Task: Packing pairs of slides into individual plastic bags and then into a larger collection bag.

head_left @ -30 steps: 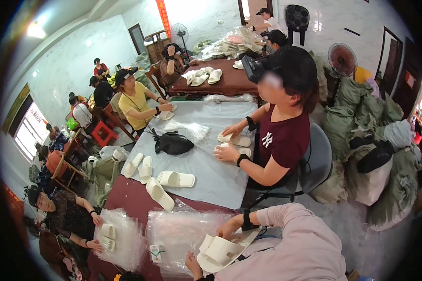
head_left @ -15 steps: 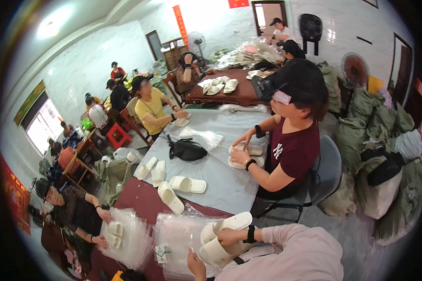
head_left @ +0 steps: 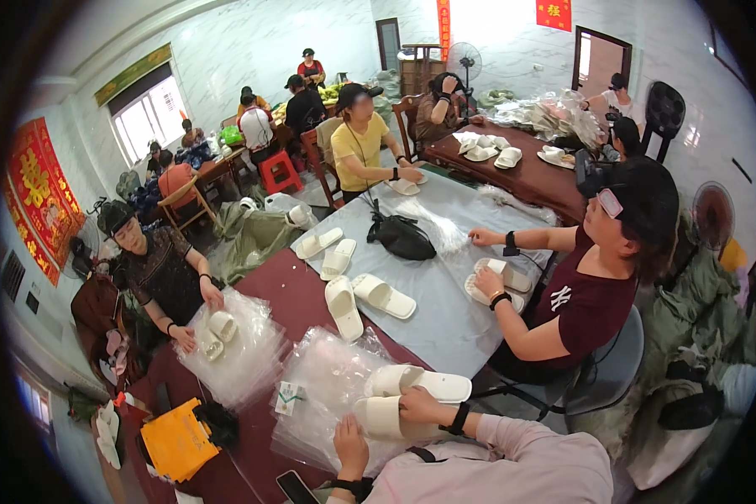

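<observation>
A pair of white slippers (head_left: 418, 385) lies on a stack of clear plastic bags (head_left: 328, 386) on the dark red table (head_left: 286, 294) in front of me. My right hand (head_left: 422, 408), black band at the wrist, is closed over the nearer slipper (head_left: 380, 417) where the two overlap. Beside that slipper's near end, my left hand (head_left: 350, 443) rests flat on the bags, fingers apart. Both sleeves are pink.
To the right, a person in a maroon shirt (head_left: 584, 307) handles slippers (head_left: 489, 281). Loose white slippers (head_left: 382, 296) and a black bag (head_left: 401, 238) lie on the grey cloth. On the left another person bags slippers (head_left: 214, 332). Nearby are a yellow packet (head_left: 176, 437) and a phone (head_left: 298, 489).
The view has swung and lifted. The slipper pair, held up in both hands before, now lies flat on the bags under my right hand; my left hand has come off it onto the bags.
</observation>
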{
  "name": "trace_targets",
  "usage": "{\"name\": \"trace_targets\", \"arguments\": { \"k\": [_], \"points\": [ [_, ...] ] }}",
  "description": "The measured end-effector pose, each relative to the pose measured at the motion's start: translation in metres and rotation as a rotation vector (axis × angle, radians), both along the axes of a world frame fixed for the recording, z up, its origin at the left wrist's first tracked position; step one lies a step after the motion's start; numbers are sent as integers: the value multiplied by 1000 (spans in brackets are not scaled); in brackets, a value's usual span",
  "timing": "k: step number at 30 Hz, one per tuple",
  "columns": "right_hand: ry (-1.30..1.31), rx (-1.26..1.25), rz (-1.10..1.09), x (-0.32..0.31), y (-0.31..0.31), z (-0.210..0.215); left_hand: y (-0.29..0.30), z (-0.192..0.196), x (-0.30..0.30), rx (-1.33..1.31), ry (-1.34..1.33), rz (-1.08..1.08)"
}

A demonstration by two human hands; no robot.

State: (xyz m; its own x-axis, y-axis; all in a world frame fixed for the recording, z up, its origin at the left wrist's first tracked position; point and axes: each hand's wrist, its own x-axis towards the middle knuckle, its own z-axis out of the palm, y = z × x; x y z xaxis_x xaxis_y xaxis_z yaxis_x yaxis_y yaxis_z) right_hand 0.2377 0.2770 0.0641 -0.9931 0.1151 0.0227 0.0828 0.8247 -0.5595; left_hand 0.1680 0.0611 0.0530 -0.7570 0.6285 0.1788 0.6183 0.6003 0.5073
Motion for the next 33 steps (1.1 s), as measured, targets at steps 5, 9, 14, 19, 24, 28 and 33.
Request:
{"name": "trace_targets", "arguments": {
  "k": [5, 9, 14, 19, 24, 28, 33],
  "points": [
    [57, 75, 212, 0, -21, 4, 7, -11, 3, -62, 231, 64],
    [36, 132, 180, -9, -25, -3, 11, -23, 0, 17, 170, 33],
    [56, 159, 129, -20, -15, -3, 20, -4, 5, -51, 141, 61],
    [-15, 175, 231, -19, -15, 10, 33, 15, 8, -58, 130, 54],
    [62, 318, 272, -22, -17, -12, 40, 15, 20, -6, 102, -104],
    [338, 107, 265, -24, -15, -26, 49, 37, 33, 90, 186, -313],
    [425, -47, 36, -44, -28, 3, 42, 68, 35, 217, 249, -169]
  ]
}}
